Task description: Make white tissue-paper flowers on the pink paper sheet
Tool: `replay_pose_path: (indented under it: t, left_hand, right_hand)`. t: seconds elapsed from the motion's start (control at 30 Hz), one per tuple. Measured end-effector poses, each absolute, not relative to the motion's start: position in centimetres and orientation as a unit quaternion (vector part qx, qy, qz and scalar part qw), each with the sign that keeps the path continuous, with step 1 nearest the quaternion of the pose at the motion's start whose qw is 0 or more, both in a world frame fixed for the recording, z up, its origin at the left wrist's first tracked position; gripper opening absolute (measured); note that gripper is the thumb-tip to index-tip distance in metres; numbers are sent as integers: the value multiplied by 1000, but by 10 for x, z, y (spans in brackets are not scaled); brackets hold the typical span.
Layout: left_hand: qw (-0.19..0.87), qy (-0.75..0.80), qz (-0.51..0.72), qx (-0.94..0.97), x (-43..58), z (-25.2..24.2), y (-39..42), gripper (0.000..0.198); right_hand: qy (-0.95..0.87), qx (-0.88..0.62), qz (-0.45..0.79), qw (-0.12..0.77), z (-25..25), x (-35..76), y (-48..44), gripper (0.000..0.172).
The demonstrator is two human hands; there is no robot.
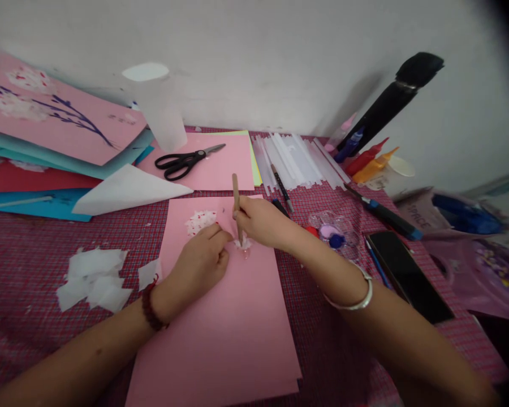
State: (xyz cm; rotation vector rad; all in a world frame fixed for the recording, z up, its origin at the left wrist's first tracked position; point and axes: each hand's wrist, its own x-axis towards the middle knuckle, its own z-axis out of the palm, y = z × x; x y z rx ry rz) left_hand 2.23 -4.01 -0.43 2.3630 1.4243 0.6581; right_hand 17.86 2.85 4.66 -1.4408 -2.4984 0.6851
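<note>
My right hand (258, 221) grips an upright wooden stick (236, 189). The stick's lower end presses into a small white paper tuft (243, 245) on a pink sheet (231, 316). My left hand (201, 257) rests curled on the same sheet, its fingertips close to the tuft; whether anything is pinched in them is hidden. Just beyond that hand, a white ruffled paper blossom with red specks (201, 220) is on the sheet. To the left lies a loose pile of white paper squares (97, 277), with a single white square (149, 274) near my wrist.
Black-handled scissors (186, 162) lie on more pink paper behind. Translucent glue sticks (290, 158), a paint palette (334, 234), a phone (407, 274) and a utility knife (385, 216) are on the right. Decorated cards (68, 127) lean at the left, beside a white bottle (159, 107).
</note>
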Motion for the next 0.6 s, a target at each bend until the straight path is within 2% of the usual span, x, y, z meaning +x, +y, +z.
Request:
replay_pose_path:
  t: [0.13,0.2,0.27,0.43,0.5,0.6]
  left_hand:
    - [165,503,229,817,22,-3,-39,28]
    - [167,505,231,815,22,-2,-40,26]
    - [170,506,241,811,23,-2,-41,22]
    - [202,502,275,795,24,0,-39,18]
    - [243,498,295,779,17,14,-36,17]
    - [327,520,344,710,-7,52,-32,13]
  right_hand:
    - [-841,-470,267,22,50,166,42,15]
    - [-828,-468,307,27,51,165,46,15]
    - [-793,-485,355,96,51,169,46,14]
    - [-642,-495,444,381,46,198,21,6]
    - [-603,-468,475,438,40,210,0,9]
    - [-562,-450,505,476,26,223,-31,10]
